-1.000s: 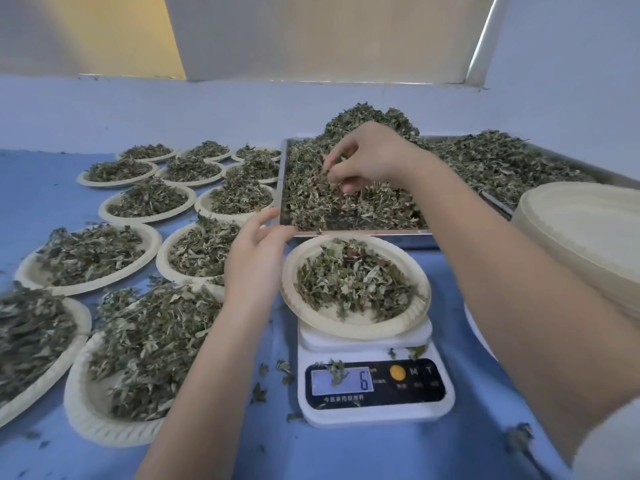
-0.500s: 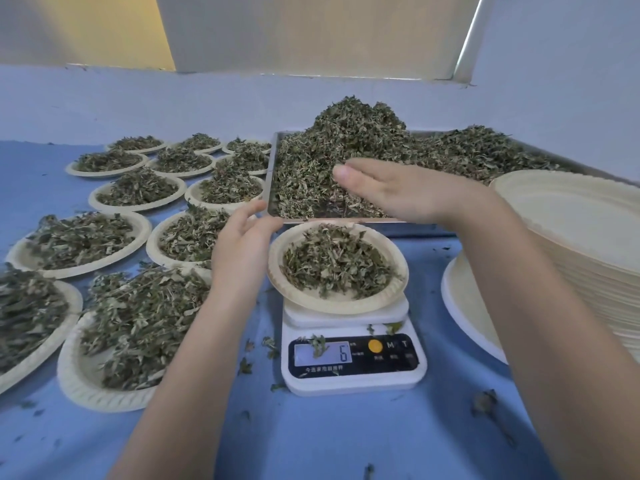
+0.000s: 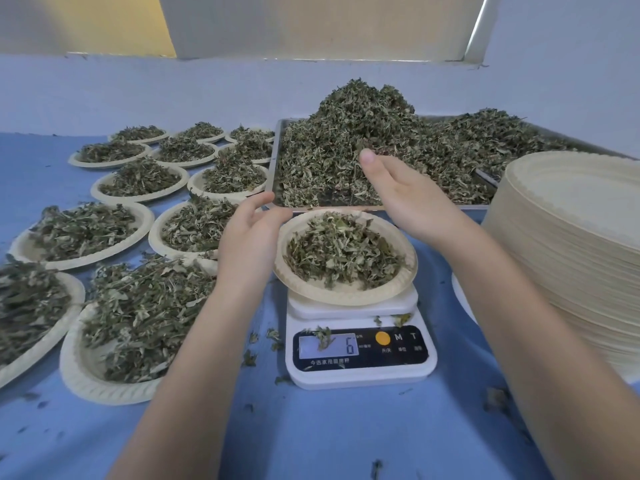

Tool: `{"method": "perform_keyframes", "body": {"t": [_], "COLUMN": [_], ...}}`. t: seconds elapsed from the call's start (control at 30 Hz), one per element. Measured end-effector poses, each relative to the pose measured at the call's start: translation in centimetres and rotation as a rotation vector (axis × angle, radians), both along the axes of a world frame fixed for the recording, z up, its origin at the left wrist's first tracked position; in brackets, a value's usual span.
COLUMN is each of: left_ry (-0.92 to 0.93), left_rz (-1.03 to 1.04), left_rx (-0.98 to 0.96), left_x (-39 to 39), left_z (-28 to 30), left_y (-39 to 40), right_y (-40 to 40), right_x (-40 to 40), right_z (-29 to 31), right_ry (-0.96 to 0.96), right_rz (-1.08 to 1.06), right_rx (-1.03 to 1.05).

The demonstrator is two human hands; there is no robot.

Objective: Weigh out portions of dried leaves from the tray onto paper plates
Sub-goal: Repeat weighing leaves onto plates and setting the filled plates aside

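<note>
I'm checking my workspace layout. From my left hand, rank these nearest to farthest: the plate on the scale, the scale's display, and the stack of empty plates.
1. Plate on the scale: right beside the left hand, at its rim.
2. Scale's display: below the plate, toward you.
3. Stack of empty plates: far right, past the right hand.

A paper plate [image 3: 346, 292] of dried leaves [image 3: 341, 252] sits on a white kitchen scale [image 3: 360, 344] whose display reads 6. The left hand [image 3: 247, 244] touches the plate's rim at nine o'clock, fingers relaxed. The right hand [image 3: 405, 192] hovers flat at one o'clock, over the metal tray [image 3: 275, 161] heaped with leaves. Filled plates [image 3: 114, 233] spread at ten o'clock; stacked empty plates [image 3: 571, 244] at three.
</note>
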State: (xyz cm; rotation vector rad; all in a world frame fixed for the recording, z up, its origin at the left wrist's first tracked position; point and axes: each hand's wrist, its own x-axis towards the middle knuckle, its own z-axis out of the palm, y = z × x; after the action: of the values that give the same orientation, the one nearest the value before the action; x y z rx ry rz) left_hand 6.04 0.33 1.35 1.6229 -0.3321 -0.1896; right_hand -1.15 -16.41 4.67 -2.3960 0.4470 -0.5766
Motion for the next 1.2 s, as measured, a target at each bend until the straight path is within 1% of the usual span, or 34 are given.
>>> {"method": "perform_keyframes", "body": {"t": [0.57,0.73,0.97,1.03,1.13,1.2], "left_ry": [0.004,0.013,0.04,0.047,0.069,0.076], "left_rz": [0.005,0.006,0.017,0.019,0.021,0.023], "left_rx": [0.013,0.007,-0.017,-0.018,-0.029,-0.036], "left_x": [0.0,0.3,0.4,0.5,0.9,1.1], "left_z": [-0.2,-0.4,-0.4,-0.4,-0.4,-0.4], "left_y": [0.0,-0.1,-0.1,-0.1,-0.1,-0.1], "right_y": [0.1,0.5,-0.9,-1.6,-2.0,-1.6], "right_x": [0.5,2.8,8.9,10.7,13.0,14.5], "right_z": [-0.5,0.9,3.0,2.5,1.8,1.1], "right_ry": [0.125,0.369,0.609,0.7,0.8,0.872], "right_rz": [-0.027,-0.058,-0.013,0.051,0.137,0.19], "right_rx": [0.033,-0.118,-0.226,-0.228,-0.124,-0.165]}}
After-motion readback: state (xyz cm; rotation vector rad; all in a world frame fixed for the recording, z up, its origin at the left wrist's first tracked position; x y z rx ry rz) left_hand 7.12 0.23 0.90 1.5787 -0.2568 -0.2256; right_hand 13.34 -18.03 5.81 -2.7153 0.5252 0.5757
